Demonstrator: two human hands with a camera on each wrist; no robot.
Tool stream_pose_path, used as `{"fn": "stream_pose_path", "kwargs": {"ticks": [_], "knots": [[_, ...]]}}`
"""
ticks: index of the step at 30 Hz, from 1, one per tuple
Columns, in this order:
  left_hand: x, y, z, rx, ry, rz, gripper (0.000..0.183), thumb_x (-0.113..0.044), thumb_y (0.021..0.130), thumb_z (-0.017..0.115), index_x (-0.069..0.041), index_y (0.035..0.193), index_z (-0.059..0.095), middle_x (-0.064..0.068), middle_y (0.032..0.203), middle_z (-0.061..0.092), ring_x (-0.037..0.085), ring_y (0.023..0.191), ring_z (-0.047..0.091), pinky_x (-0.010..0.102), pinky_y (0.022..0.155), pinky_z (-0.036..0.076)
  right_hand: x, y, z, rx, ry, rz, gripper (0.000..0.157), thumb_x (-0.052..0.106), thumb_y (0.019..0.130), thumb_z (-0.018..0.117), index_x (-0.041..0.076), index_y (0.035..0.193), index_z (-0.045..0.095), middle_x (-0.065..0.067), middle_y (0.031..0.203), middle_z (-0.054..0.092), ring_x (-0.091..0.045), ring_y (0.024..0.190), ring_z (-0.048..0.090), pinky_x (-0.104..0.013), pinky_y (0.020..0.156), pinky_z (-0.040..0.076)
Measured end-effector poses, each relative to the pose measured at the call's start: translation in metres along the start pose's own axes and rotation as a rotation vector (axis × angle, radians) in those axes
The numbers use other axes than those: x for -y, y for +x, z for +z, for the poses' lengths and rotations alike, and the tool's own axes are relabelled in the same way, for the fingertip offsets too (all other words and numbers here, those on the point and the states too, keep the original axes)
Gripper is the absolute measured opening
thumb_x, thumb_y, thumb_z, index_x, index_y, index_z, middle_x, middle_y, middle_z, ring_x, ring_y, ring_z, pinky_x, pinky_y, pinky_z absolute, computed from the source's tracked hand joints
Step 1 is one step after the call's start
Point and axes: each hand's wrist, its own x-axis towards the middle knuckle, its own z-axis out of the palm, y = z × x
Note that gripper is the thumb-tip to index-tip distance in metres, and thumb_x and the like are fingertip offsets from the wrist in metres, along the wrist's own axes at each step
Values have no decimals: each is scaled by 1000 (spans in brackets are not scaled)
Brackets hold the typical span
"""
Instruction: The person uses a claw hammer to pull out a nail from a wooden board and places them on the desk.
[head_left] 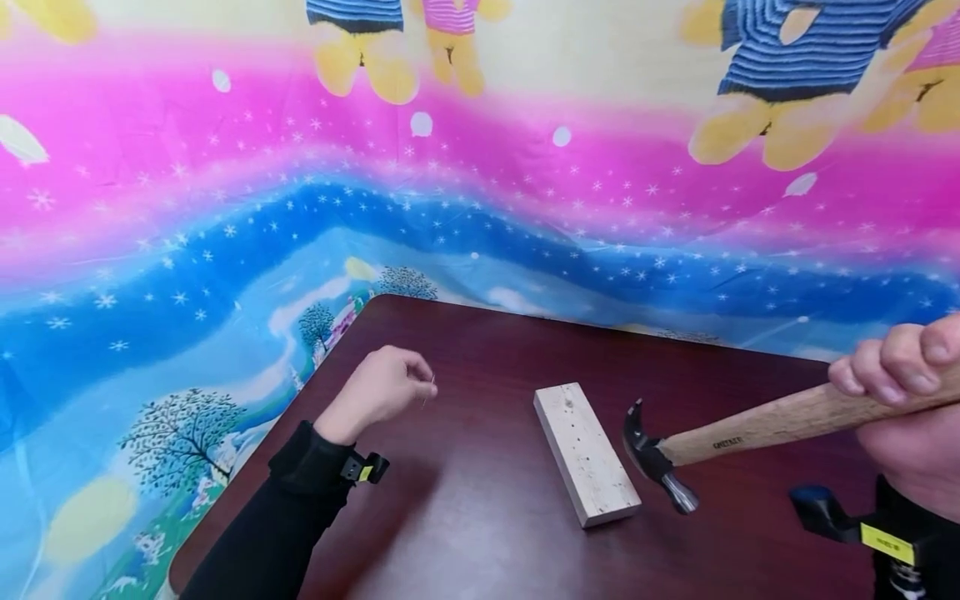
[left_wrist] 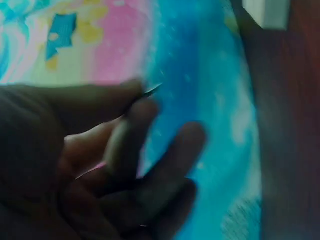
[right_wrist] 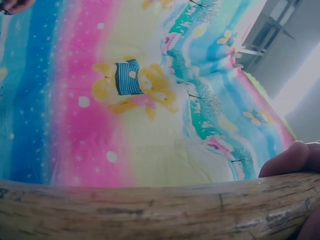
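Observation:
My left hand (head_left: 381, 387) is raised over the left part of the table, pinching a thin nail (left_wrist: 154, 91) between thumb and index finger. The nail's tip pokes out past the fingertips in the left wrist view. At the right, my right hand (head_left: 909, 365) grips the wooden handle of a claw hammer (head_left: 757, 427). The dark metal head points left, beside the right edge of a pale wooden block (head_left: 588, 454). Small dark holes or marks run along the block's top face. In the right wrist view the handle (right_wrist: 150, 212) fills the bottom.
The block lies flat on a dark red-brown table (head_left: 480, 517) with rounded corners. A colourful printed cloth (head_left: 480, 208) with bears, snowflakes and trees hangs behind and to the left, close against the table's edges. Each wrist wears a small camera.

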Motion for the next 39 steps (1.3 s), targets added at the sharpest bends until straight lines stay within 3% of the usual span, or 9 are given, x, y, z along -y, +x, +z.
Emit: {"fn": "stream_pose_path", "kwargs": {"ticks": [4, 7, 12, 18, 25, 30, 33, 39], "knots": [[26, -7, 11, 212, 145, 10, 24, -9, 85, 75, -13, 62, 69, -5, 59, 56, 12, 55, 44, 29, 59, 40, 3, -3, -2, 13, 15, -5, 31, 13, 102, 23, -8, 83, 35, -10, 59, 29, -23, 52, 27, -32, 55, 21], [42, -15, 22, 358, 171, -16, 33, 0, 82, 72, -8, 50, 65, -2, 47, 52, 12, 46, 38, 26, 53, 33, 4, -5, 1, -4, -28, 10, 34, 15, 103, 20, -9, 83, 35, -11, 61, 29, -23, 52, 25, -32, 56, 18], [54, -17, 39, 471, 219, -178, 29, 1, 80, 74, -4, 53, 69, 4, 48, 60, 15, 43, 56, 23, 44, 39, 4, -6, 7, -49, -59, 3, 41, 19, 105, 15, -9, 81, 31, -13, 61, 27, -25, 52, 23, -35, 57, 14], [58, -16, 51, 490, 256, -248, 26, 2, 83, 73, -2, 58, 72, 8, 53, 64, 20, 49, 63, 30, 50, 53, 10, -11, 4, -100, -48, -9, 47, 24, 107, 11, -9, 79, 31, -14, 60, 29, -27, 51, 26, -38, 55, 15], [63, -16, 62, 445, 271, -274, 27, 5, 82, 73, 0, 56, 69, 10, 51, 62, 23, 48, 63, 32, 49, 54, 13, -13, 5, -163, -58, 3, 47, 20, 105, 9, -10, 76, 31, -16, 61, 29, -30, 51, 28, -42, 55, 18], [68, -17, 60, 425, 287, -301, 26, 5, 82, 73, -2, 57, 68, 9, 51, 61, 22, 47, 62, 31, 49, 53, 7, -11, 12, -213, -46, 24, 54, 27, 105, 12, -12, 76, 35, -18, 62, 31, -31, 53, 27, -44, 57, 19], [68, -18, 58, 428, 301, -306, 26, 4, 82, 74, -2, 58, 68, 8, 50, 61, 22, 48, 62, 31, 51, 53, 4, -11, 12, -181, -42, 42, 63, 37, 103, 14, -16, 79, 39, -18, 64, 29, -32, 55, 26, -44, 59, 18], [68, -18, 58, 409, 277, -317, 24, 1, 81, 77, -4, 60, 68, 10, 53, 61, 22, 48, 61, 32, 52, 53, 3, -11, 9, -117, -70, 66, 60, 35, 96, 18, -18, 80, 43, -18, 65, 30, -32, 57, 26, -43, 60, 18]]}}
